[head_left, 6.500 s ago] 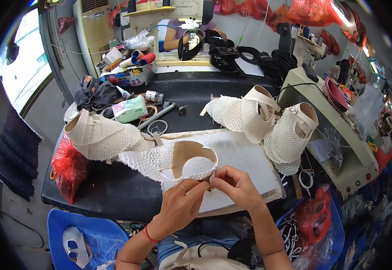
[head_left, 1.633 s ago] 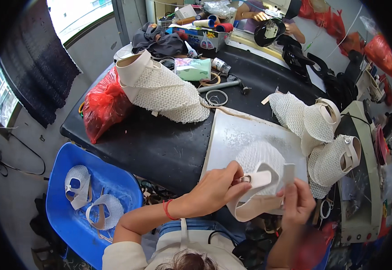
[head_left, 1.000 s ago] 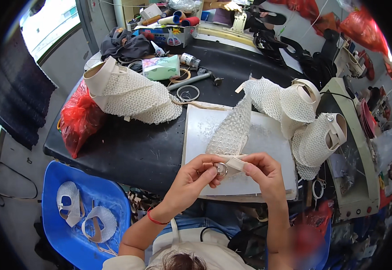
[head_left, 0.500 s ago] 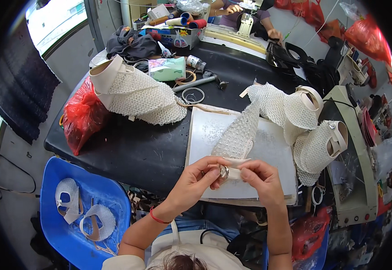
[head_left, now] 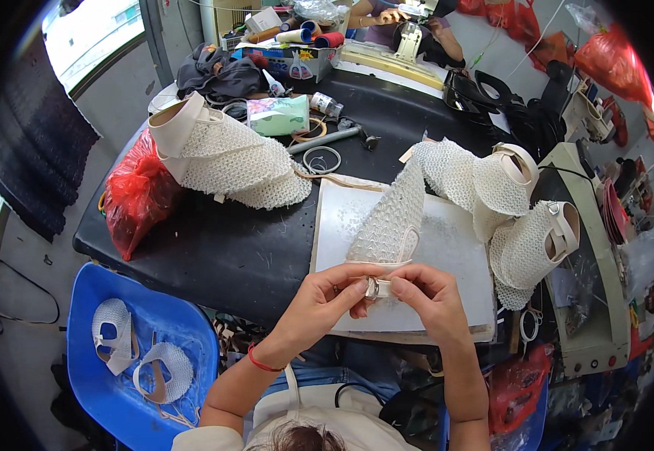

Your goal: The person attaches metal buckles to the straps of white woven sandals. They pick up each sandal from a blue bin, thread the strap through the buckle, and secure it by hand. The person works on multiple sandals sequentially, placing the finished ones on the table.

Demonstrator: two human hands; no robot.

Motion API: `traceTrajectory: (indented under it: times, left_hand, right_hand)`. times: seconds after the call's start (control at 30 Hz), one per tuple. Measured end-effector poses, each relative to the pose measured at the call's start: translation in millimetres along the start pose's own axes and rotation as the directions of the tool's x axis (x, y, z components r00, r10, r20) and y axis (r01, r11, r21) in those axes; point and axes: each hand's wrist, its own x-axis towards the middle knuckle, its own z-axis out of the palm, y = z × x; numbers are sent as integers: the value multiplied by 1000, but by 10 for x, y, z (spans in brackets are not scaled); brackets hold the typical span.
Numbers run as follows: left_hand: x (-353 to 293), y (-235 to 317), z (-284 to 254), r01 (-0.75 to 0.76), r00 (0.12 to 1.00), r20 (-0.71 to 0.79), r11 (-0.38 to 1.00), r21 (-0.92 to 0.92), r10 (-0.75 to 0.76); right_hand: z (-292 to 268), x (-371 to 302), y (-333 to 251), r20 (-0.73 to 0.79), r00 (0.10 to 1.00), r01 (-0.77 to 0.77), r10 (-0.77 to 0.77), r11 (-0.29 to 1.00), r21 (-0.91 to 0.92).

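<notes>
Between my hands is a white woven-mesh shoe upper (head_left: 387,222), its pointed end lying away from me over a white board (head_left: 447,233). My left hand (head_left: 328,295) is closed, pinching a small silvery buckle (head_left: 373,288) at the upper's near end. Close on its right, my right hand (head_left: 430,295) is closed too, thumb and fingers gripping the cream strap (head_left: 386,289) beside the buckle. Whether the strap passes through the buckle is hard to make out; the fingers partly cover it.
Stacked mesh uppers stand at left (head_left: 229,161) and right (head_left: 534,244). Beyond are a hammer (head_left: 327,140), a ring of tape (head_left: 322,159) and a tissue pack (head_left: 278,115). A blue basin (head_left: 86,361) holds two pieces. Another person works at a sewing machine (head_left: 410,41).
My right hand has moved left, closer to the buckle and my left hand. The mesh upper has shifted slightly left. The other person's hand has risen to the sewing machine.
</notes>
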Motion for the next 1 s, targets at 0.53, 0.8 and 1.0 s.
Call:
traceTrajectory:
  times: [0.53, 0.8, 1.0]
  left_hand:
    - [-23, 92, -10, 9, 996, -84, 997, 81, -2]
    - [-10, 67, 9, 6, 1000, -28, 997, 83, -4]
    - [-4, 82, 21, 43, 997, 62, 995, 88, -49]
  right_hand:
    - [252, -87, 90, 152, 774, 471, -615, 399, -787]
    - [222, -13, 195, 203, 659, 555, -724, 286, -781]
    - [137, -45, -282, 188, 982, 60, -16, 972, -226]
